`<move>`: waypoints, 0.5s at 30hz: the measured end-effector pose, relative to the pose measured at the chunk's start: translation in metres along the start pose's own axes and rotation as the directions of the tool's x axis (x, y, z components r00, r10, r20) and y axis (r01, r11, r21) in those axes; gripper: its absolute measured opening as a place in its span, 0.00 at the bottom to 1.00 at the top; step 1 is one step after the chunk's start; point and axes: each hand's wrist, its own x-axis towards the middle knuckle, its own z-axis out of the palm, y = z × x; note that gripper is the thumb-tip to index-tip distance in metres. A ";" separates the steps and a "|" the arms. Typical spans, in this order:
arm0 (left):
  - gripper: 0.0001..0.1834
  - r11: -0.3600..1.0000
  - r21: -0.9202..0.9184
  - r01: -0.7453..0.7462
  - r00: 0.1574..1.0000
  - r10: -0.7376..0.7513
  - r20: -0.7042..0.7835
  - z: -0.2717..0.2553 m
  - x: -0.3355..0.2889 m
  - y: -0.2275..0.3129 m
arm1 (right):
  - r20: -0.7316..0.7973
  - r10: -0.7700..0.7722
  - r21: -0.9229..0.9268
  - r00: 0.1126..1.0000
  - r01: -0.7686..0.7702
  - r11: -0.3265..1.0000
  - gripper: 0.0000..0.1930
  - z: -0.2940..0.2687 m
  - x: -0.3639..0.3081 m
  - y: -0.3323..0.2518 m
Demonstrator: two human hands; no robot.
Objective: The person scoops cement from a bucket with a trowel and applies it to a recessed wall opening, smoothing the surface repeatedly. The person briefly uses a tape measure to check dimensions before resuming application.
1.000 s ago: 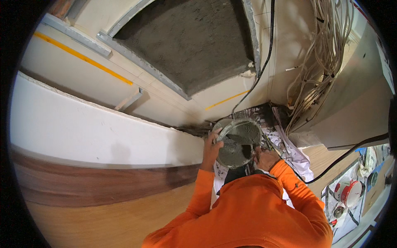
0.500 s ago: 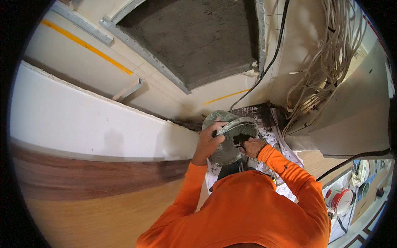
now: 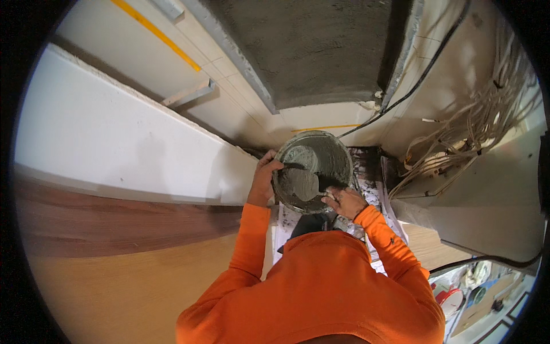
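A round bucket (image 3: 345, 150) stands in front of me, its wall and bottom smeared with wet grey mortar (image 3: 329, 163). My left hand (image 3: 263, 178) is closed on the left side of its rim, the fingers hooked over the edge. At the bucket's right side, my right hand (image 3: 347, 202) grips a trowel whose mortar-coated blade (image 3: 302, 184) lies down inside the bucket. The handle is mostly hidden by the fingers. A paler scraped patch shows on the far side of the bucket's bottom.
Ahead is a framed panel of grey mortar (image 3: 321, 51) on the tiled wall. A white board (image 3: 132, 132) runs along the left. Bundled cables (image 3: 470, 135) hang at the right, and a black cable (image 3: 427, 77) crosses the wall. Stained sheets (image 3: 395, 215) lie beneath the bucket.
The bucket has gone from tilted to more upright, opening towards me. My left hand has moved down and left along its rim. The view has shifted, and the trowel blade now shows.
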 end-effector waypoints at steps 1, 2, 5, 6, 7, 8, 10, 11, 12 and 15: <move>0.06 0.998 -0.069 0.002 0.999 -0.004 -0.041 0.003 0.000 0.003 | -0.054 -0.034 0.092 0.998 0.039 0.995 0.28 0.002 0.005 0.010; 0.06 0.996 -0.090 -0.003 0.999 -0.001 -0.048 -0.001 0.003 0.003 | -0.134 -0.061 0.123 0.989 0.077 0.989 0.29 0.003 0.008 0.019; 0.06 0.984 -0.172 -0.034 0.999 0.030 -0.025 -0.020 0.009 0.002 | -0.286 -0.137 0.023 0.948 0.150 0.988 0.30 -0.014 0.012 0.021; 0.06 0.977 -0.208 -0.054 0.998 0.058 0.014 -0.026 0.010 0.002 | -0.190 -0.074 0.002 0.979 0.076 0.997 0.30 -0.027 0.018 0.018; 0.07 0.968 -0.239 -0.073 0.994 0.089 0.056 -0.029 0.013 0.003 | -0.101 -0.006 -0.023 0.995 0.003 1.000 0.29 -0.040 0.027 0.013; 0.08 0.974 -0.211 -0.084 0.994 0.098 0.055 -0.032 0.016 0.003 | -0.015 0.067 -0.056 0.998 -0.068 0.996 0.29 -0.049 0.034 0.010; 0.11 0.984 -0.150 -0.099 0.993 0.107 0.050 -0.033 0.023 0.010 | -0.149 -0.037 -0.163 0.988 0.013 0.987 0.24 -0.046 0.045 0.022; 0.12 0.990 -0.107 -0.097 0.994 0.102 0.040 -0.031 0.024 0.015 | -0.128 -0.023 -0.219 0.991 -0.006 0.976 0.23 -0.055 0.050 0.017; 0.13 0.994 -0.064 -0.093 0.995 0.095 0.030 -0.028 0.025 0.020 | -0.109 -0.007 -0.275 0.994 -0.023 0.961 0.23 -0.065 0.057 0.011; 0.13 0.993 0.056 -0.100 0.993 0.097 0.067 -0.034 0.034 0.030 | -0.009 0.072 -0.479 0.997 -0.067 0.875 0.18 -0.084 0.089 -0.022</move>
